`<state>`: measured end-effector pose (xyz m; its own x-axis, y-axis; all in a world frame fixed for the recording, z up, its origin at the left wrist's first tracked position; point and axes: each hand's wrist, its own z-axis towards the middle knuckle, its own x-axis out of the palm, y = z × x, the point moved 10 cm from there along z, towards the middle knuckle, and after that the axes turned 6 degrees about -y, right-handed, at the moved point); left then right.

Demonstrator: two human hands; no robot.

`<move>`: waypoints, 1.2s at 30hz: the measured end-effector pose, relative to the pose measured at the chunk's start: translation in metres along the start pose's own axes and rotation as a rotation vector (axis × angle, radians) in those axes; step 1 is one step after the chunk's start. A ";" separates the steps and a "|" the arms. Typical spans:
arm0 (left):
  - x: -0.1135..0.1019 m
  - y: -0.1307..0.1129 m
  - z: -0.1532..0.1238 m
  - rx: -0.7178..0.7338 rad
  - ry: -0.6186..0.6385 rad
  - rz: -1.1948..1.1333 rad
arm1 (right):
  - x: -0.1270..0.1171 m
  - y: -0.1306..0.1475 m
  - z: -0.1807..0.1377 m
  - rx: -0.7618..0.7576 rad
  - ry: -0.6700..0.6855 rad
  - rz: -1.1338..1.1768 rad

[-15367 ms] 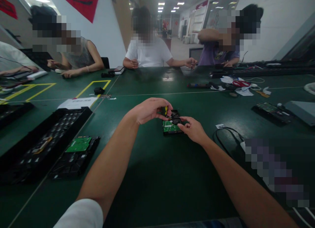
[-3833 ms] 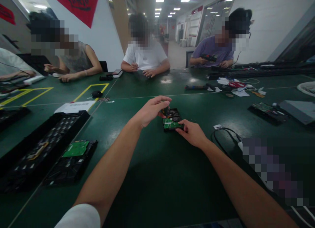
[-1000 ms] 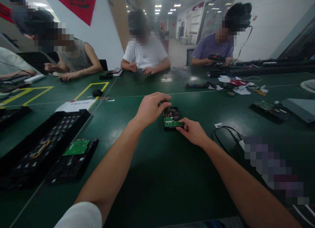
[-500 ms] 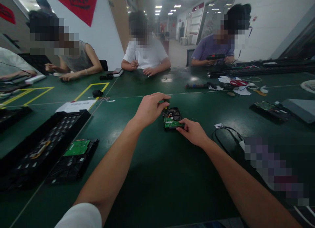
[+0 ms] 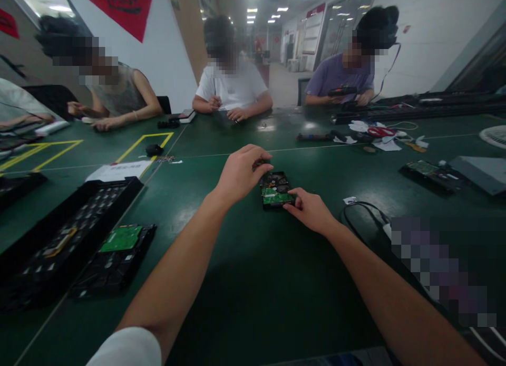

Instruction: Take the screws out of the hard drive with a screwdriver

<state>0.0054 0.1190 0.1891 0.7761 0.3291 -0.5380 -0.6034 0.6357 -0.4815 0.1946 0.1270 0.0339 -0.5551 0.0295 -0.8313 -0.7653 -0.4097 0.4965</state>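
Observation:
A hard drive (image 5: 275, 196) lies on the green table with its green circuit board facing up. My right hand (image 5: 310, 210) grips the drive's right edge near the board, thumb low and index finger on top. Over the far left corner of the drive is my left hand (image 5: 245, 171), its thumb and fingers closed in a pinch. A small dark thing shows between those fingertips, too hidden to name. Left of my forearm, a second hard drive (image 5: 118, 260) with a green board rests beside a long black tray (image 5: 130, 189).
Another drive (image 5: 430, 176) lies on the right near a grey box (image 5: 482, 173). A black cable (image 5: 367, 203) loops beside my right forearm. Several people sit across the table. Paper scraps and a red cable (image 5: 381, 131) lie at the back right.
The dark thing with a yellow part under my left fingertips now shows less, and that hand has risen slightly. My right hand stays on the drive. The whole view has shifted a little.

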 end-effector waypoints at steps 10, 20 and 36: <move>-0.002 -0.002 0.000 0.034 -0.021 0.001 | -0.005 0.002 -0.001 -0.010 -0.021 0.033; -0.001 0.000 -0.001 0.041 -0.032 0.031 | -0.009 0.003 0.000 -0.076 -0.044 -0.042; -0.004 0.003 -0.001 -0.017 -0.065 -0.008 | -0.005 0.000 0.000 -0.082 -0.032 -0.025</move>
<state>0.0005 0.1188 0.1893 0.7906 0.3690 -0.4887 -0.5999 0.6268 -0.4972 0.1973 0.1272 0.0383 -0.5472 0.0691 -0.8341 -0.7505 -0.4817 0.4524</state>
